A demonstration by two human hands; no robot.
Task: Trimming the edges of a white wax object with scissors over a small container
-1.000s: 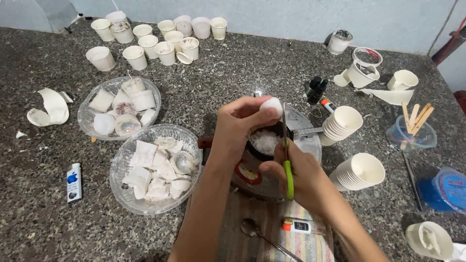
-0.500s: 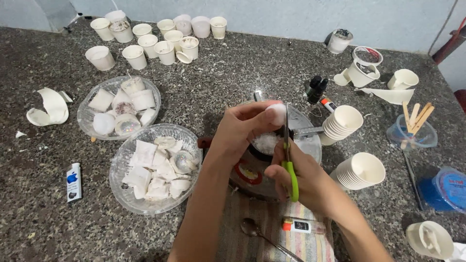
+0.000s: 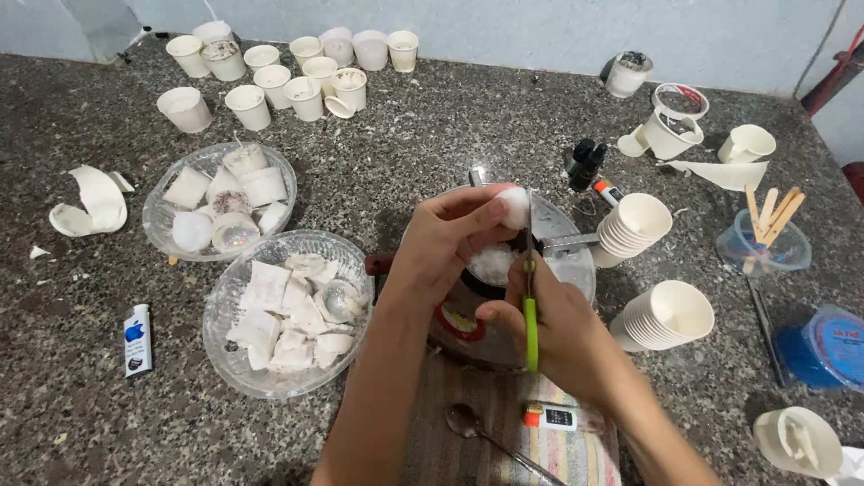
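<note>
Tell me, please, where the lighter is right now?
In the head view, the lighter lies on the counter at lower left, just left of the nearer glass bowl.

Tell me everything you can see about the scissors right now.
The scissors have bright green handles and slim grey metal blades. The right hand grips the handles, blades pointing up and away from the person, nearly vertical in the view. The blade tips meet a small white lump pinched in the left hand. Whether the blades are open or closed is hard to tell. They are held above a pot of white flakes, not touching it.
</note>
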